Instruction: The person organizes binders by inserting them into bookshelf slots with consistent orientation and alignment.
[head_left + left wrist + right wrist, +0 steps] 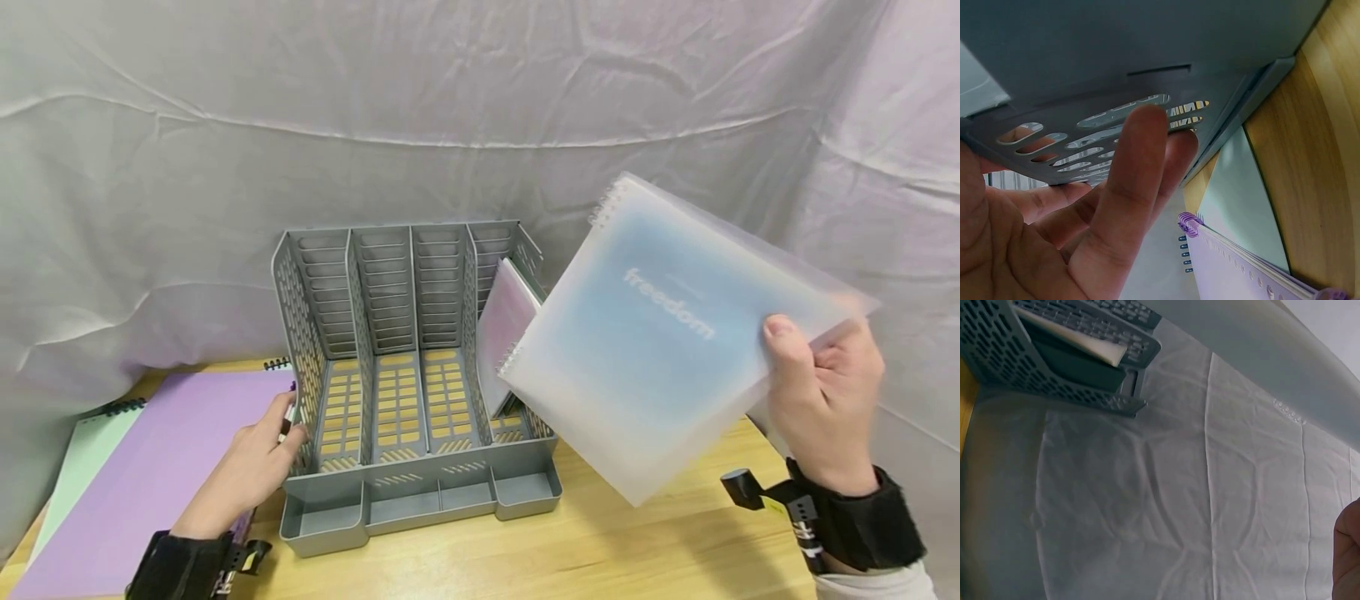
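In the head view, my right hand [828,392] grips a spiral notebook [637,350] by its right edge, thumb on the front cover. The cover is frosted and translucent over blue, with the word "freedom" on it. It is held tilted in the air, its coil towards the organizer. My left hand [251,462] holds the left side wall of a grey file organizer [420,479]; in the left wrist view its fingers [1125,181] lie along the slotted wall, and skin shows through the slots. A pink-covered notebook [504,321] leans in the organizer's rightmost slot.
Left of the organizer lie a purple notebook [165,450] and a pale green notebook [82,458] on the wooden table [480,562]. Small open trays [528,492] run along the organizer's front. A grey cloth [375,92] hangs close behind.
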A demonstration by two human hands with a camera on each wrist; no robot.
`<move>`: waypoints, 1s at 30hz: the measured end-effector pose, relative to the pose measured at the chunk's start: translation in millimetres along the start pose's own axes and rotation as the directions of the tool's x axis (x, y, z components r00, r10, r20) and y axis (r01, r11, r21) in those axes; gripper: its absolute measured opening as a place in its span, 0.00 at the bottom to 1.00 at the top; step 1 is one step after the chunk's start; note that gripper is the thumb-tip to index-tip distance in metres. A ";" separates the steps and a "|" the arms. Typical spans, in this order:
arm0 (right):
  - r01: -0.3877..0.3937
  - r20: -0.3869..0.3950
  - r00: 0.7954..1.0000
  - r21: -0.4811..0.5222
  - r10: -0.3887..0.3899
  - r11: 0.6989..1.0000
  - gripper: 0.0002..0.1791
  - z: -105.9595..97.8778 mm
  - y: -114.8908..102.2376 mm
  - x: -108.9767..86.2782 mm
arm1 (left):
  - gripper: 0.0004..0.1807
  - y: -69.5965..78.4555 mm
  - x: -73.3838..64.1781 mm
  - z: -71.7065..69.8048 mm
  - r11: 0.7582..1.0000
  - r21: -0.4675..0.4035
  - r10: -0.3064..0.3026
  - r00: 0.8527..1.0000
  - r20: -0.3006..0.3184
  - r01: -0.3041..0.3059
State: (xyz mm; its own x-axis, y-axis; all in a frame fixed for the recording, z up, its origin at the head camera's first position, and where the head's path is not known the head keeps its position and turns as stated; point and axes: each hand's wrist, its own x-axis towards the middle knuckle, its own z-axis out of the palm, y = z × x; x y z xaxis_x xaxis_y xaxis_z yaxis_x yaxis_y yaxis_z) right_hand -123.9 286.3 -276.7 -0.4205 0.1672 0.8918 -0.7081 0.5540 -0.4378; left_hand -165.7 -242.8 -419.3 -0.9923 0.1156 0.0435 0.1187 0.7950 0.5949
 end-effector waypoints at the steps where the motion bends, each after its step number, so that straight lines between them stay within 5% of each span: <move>1: 0.004 0.001 1.000 0.012 -0.004 1.000 0.15 2.8 0.4 -0.3 | 0.30 -0.2 0.2 0.2 1.000 0.000 0.002 1.000 -0.001 -0.002; 12: -0.017 0.112 0.994 0.016 0.015 1.000 0.14 28.3 8.7 -6.9 | 0.29 -1.2 1.6 -0.4 1.000 0.001 -0.001 1.000 0.008 0.001; 30: -0.016 0.124 0.992 0.050 0.010 0.999 0.17 75.5 2.6 -5.4 | 0.28 -2.5 0.7 0.6 1.000 -0.010 0.015 1.000 -0.004 -0.015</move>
State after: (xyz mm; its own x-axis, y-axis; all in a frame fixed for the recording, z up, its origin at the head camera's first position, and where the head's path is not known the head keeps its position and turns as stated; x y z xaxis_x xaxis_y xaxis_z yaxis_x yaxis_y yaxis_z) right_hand -166.3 225.3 -291.3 -0.4943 0.0702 0.8665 -0.7290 0.5095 -0.4571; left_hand -166.6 -244.3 -421.2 -0.9906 0.1247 0.0558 0.1330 0.7875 0.6018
